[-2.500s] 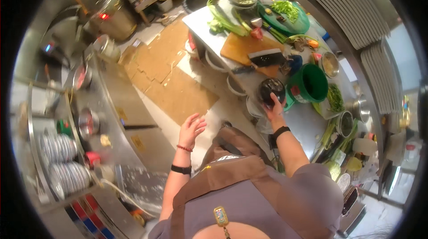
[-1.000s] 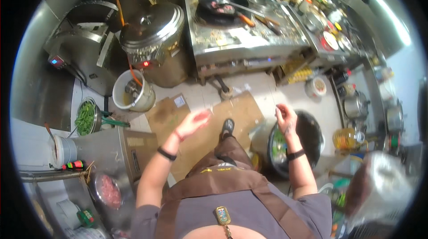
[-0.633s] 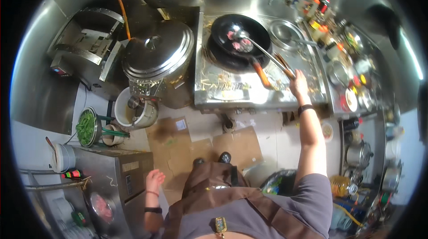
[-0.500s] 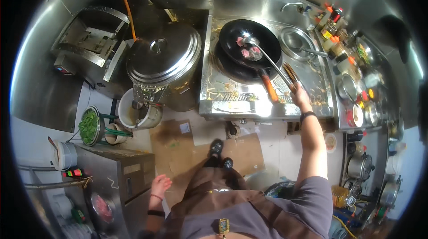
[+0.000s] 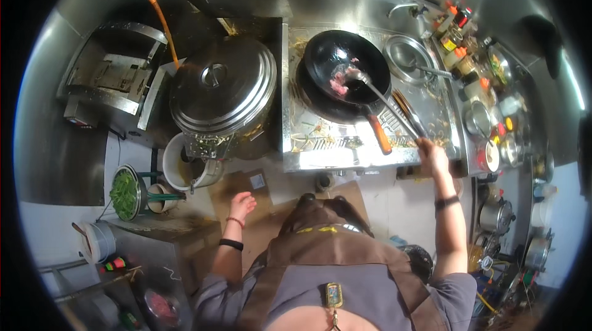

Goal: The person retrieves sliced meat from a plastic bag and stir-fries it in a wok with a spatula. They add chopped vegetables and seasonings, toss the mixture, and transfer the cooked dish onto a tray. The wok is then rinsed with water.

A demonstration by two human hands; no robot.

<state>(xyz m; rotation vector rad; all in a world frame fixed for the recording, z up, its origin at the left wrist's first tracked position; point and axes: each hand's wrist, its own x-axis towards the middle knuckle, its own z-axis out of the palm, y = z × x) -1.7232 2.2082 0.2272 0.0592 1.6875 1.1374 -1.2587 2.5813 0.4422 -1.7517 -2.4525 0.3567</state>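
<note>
Where a second ago the right hand (image 5: 434, 157) was free, it now grips the ladle (image 5: 395, 108) by the handle's end, so the pink meat (image 5: 338, 85) in the wok (image 5: 322, 57) can be worked, lying beside the ladle's head. The left hand (image 5: 242, 205) hangs empty, fingers loosely curled. Leafy greens (image 5: 125, 193) fill a round basin (image 5: 143, 194); a lid (image 5: 240, 72) hides the big pot's contents.

Shiny metal walls (image 5: 55, 146) enclose a pale floor (image 5: 398, 207) partly under cardboard (image 5: 262, 203).

No text can be read; yellow marks (image 5: 333, 229) on the brown apron (image 5: 339, 248) are unclear.
</note>
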